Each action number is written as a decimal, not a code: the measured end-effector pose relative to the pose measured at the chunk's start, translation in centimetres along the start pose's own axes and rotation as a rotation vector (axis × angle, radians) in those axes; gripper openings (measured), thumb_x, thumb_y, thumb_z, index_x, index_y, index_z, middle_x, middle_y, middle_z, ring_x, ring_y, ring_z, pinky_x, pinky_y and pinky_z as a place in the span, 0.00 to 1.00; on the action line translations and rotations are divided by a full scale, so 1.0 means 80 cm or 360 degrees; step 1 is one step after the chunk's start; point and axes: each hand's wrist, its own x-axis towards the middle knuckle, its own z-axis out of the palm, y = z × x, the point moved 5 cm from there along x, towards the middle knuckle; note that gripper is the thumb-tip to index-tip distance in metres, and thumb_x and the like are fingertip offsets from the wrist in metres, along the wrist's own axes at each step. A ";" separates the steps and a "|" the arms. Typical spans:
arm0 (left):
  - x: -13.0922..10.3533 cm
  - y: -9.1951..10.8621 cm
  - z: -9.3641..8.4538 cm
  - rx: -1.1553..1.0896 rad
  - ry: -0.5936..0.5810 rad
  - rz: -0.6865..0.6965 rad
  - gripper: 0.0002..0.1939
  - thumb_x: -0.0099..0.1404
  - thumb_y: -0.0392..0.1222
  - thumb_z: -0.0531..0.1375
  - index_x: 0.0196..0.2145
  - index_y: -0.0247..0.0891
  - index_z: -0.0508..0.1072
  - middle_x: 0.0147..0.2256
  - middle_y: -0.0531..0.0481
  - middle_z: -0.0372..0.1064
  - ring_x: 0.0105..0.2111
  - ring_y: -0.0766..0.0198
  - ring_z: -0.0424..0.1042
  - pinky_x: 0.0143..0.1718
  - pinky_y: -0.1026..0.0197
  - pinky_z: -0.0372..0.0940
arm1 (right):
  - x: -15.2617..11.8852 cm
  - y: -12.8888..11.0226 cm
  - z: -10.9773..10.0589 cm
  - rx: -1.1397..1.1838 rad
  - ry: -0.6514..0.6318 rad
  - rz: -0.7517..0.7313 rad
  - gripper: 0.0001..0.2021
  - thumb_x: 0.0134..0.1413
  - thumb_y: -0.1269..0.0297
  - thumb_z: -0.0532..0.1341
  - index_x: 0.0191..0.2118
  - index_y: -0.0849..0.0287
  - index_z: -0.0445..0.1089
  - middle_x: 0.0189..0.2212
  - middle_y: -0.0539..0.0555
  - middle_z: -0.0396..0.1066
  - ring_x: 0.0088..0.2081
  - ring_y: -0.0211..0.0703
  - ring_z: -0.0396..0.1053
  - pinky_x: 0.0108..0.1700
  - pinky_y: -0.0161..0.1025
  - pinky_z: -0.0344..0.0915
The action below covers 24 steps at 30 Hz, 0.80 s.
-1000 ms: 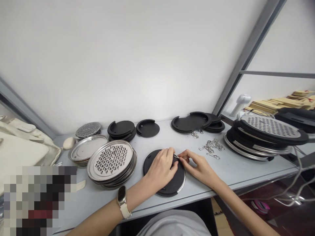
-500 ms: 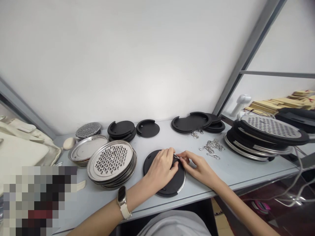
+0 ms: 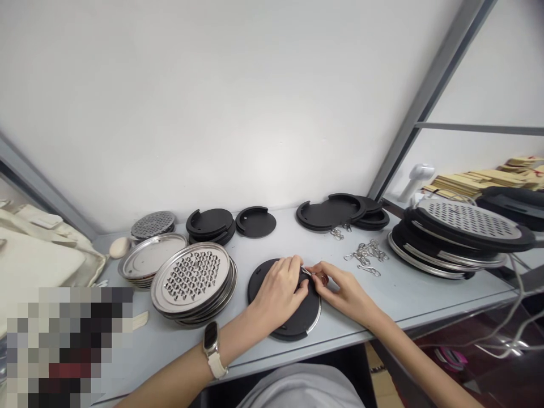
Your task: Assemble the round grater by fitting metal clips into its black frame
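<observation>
A round black plastic holder (image 3: 297,318) lies near the table's front edge, with a thin metal rim showing at its lower right. My left hand (image 3: 277,290) rests over its top, fingers bent and closed at the upper right edge. At that same edge my right hand (image 3: 340,290) pinches a small silver wire clip (image 3: 305,271). Where the clip meets the holder is partly hidden by my fingers. Several loose wire clips (image 3: 366,252) lie in a heap to the right of my hands.
Left of my hands stands a stack of round metal grater plates (image 3: 194,275), with plain metal discs (image 3: 153,255) behind. Black holders (image 3: 210,224) sit along the wall, more black holders (image 3: 329,213) at back right. Assembled graters (image 3: 471,218) are piled on the right.
Hardly anything differs. My right fingertips and the clip have shifted very slightly at the holder's edge; my left hand stays in place.
</observation>
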 end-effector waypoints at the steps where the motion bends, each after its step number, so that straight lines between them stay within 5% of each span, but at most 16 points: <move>1: 0.000 0.000 0.000 0.0000 0.0004 0.0007 0.08 0.64 0.32 0.56 0.38 0.39 0.60 0.35 0.50 0.62 0.37 0.58 0.65 0.40 0.56 0.63 | 0.000 0.001 0.000 0.0000 -0.0002 -0.0002 0.05 0.63 0.66 0.52 0.40 0.58 0.64 0.27 0.48 0.63 0.28 0.37 0.62 0.33 0.32 0.61; 24: 0.000 0.002 0.001 0.0100 -0.0032 0.0062 0.03 0.66 0.33 0.55 0.38 0.38 0.66 0.37 0.49 0.64 0.38 0.58 0.65 0.43 0.55 0.63 | -0.001 0.001 0.000 -0.0018 0.0007 -0.0014 0.05 0.63 0.66 0.52 0.35 0.57 0.63 0.26 0.47 0.61 0.28 0.37 0.60 0.33 0.32 0.60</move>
